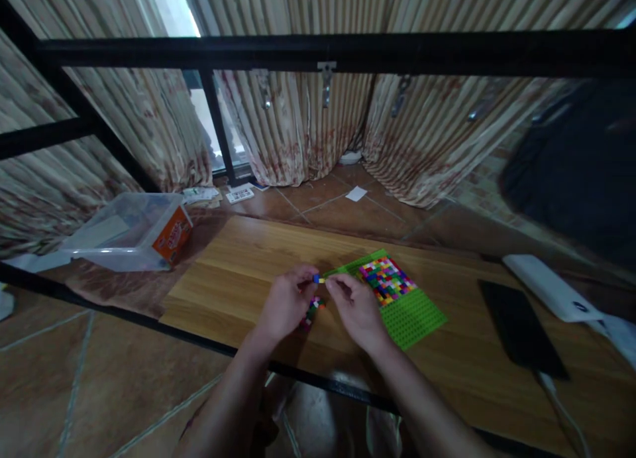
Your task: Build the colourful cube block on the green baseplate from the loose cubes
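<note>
Barely legible: left hand and right hand fingers pinched on tiny blue-yellow bricks, loose bricks half-hidden beneath.

Orange label on the plastic box; its print is unreadable.

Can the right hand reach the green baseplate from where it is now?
Probably yes. The right hand is busy pinching small bricks together with the left hand, but the green baseplate lies right beside it on the wooden board, nothing between.

Home room, floral curtains, tiled floor, low wooden table
</note>
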The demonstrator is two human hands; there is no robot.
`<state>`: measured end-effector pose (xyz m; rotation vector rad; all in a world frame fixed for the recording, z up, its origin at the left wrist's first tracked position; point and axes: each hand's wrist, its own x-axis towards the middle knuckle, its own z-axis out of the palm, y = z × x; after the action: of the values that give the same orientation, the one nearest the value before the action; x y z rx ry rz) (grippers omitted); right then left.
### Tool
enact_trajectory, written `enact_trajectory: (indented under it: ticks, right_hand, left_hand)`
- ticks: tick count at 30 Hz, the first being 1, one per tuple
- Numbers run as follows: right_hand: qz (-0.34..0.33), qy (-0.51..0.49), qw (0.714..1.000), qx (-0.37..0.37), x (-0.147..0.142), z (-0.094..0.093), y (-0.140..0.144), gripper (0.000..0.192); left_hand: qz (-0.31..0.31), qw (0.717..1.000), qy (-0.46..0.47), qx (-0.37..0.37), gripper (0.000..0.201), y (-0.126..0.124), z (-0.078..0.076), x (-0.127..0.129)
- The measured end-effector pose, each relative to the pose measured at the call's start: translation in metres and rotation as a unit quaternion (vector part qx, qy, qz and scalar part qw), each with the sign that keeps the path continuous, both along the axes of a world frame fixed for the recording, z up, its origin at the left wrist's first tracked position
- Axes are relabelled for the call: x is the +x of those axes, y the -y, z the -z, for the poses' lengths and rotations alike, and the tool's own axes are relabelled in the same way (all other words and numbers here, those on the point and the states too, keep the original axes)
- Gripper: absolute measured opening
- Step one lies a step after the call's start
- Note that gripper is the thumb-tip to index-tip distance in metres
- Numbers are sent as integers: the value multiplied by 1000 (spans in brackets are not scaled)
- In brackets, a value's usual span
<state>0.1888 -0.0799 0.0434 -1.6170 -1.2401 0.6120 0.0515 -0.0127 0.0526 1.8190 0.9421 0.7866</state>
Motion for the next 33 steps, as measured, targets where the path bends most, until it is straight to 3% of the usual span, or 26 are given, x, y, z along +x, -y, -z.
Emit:
enact_trajectory:
  ticks: [5, 15, 21, 25, 29, 33]
  right_hand:
    - [19, -78, 997, 23, 3, 0, -1, 24]
    - [38, -126, 989, 70, 8, -5, 9, 18]
    - [50, 34, 992, 108, 15, -15, 21, 18]
    - [70, 64, 988, 120, 45, -24, 30, 17]
    - [150, 37, 984, 91, 94, -26, 39, 18]
    - [95, 64, 992, 49, 121, -19, 47, 16]
  left_hand:
    - [-22, 995, 81, -44, 14, 15, -3, 16]
    - [-44, 966, 194, -162, 16, 20, -1, 34]
    - [-70, 945, 214, -237, 17, 30, -4, 43]
    - [-56, 961, 167, -214, 11, 36, -2, 49]
    - [-4, 982, 102, -160, 13, 39, 6, 53]
    - [35, 985, 82, -149, 19, 42, 14, 58]
